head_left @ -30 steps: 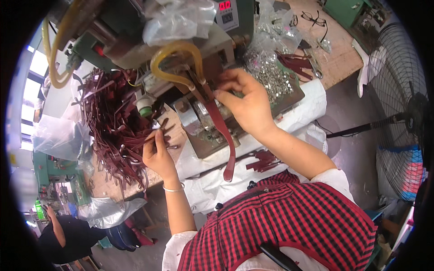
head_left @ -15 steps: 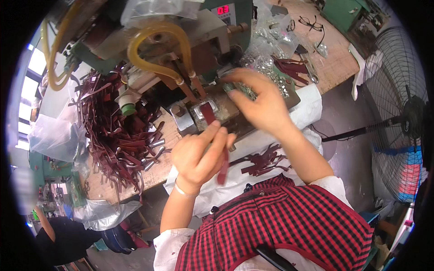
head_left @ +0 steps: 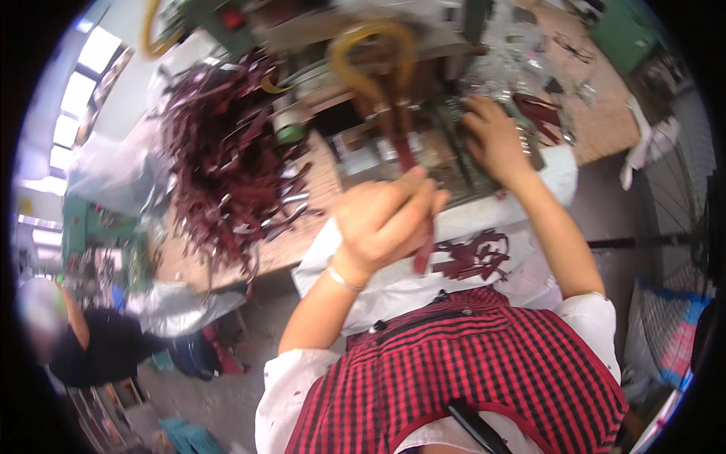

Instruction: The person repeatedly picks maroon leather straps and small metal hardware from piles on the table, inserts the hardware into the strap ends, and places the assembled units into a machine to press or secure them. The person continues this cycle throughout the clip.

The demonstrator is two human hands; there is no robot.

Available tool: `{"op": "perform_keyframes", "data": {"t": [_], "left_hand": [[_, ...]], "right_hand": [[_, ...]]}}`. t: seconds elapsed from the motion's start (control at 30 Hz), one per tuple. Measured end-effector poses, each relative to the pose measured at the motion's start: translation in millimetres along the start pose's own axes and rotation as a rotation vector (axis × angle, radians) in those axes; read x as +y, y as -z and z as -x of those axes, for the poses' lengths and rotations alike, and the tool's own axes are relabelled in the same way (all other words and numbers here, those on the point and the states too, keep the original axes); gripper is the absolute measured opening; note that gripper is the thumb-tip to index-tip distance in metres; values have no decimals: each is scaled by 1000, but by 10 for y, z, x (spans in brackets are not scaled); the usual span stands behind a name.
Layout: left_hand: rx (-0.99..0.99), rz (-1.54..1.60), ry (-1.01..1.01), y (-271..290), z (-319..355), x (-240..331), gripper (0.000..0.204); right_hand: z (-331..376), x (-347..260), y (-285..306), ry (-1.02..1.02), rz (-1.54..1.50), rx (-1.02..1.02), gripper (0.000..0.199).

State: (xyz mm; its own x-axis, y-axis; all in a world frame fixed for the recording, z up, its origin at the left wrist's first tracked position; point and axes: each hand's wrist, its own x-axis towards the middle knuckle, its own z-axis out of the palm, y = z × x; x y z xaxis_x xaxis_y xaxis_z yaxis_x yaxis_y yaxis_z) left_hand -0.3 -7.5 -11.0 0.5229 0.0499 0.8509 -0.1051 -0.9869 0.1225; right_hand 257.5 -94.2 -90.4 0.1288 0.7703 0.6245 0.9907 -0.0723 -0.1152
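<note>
My left hand (head_left: pixel 386 221) pinches a dark red strap (head_left: pixel 425 256) between thumb and fingers. The strap's upper end (head_left: pixel 406 155) lies under the press tool (head_left: pixel 396 121) of a bench machine, and its tail hangs below my hand. To the right, my right hand (head_left: pixel 495 142) reaches over a green tray (head_left: pixel 459 155) beside small shiny metal pieces. Its fingers are bent but apart, and nothing shows in them; the tips are blurred.
A big heap of dark red straps (head_left: pixel 219 159) covers the table's left. More cut straps (head_left: pixel 473 257) lie on white cloth at the near edge. A yellow hose (head_left: pixel 344 57) loops over the machine. Eyeglasses (head_left: pixel 575 49) lie far right; a fan (head_left: pixel 677 242) stands beyond.
My right hand has moved right, away from the press tool, to the tray area. My left hand still holds the strap at the tool. The whole view has shifted and blurred.
</note>
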Motion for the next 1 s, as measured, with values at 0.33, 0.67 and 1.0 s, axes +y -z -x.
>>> {"op": "perform_keyframes", "data": {"t": [0.33,0.67,1.0], "left_hand": [[-355,-497,374,1214,564,-264,24],[-596,-787,522,901,1556,-1066,22],[-63,-361,627,527,767,-1028,8]], "right_hand": [[66,-142,247,-610,-271,181,15],[95,-174,235,-605,-338,301,16],[-257,-915,751,-531,-852,193,14]]}}
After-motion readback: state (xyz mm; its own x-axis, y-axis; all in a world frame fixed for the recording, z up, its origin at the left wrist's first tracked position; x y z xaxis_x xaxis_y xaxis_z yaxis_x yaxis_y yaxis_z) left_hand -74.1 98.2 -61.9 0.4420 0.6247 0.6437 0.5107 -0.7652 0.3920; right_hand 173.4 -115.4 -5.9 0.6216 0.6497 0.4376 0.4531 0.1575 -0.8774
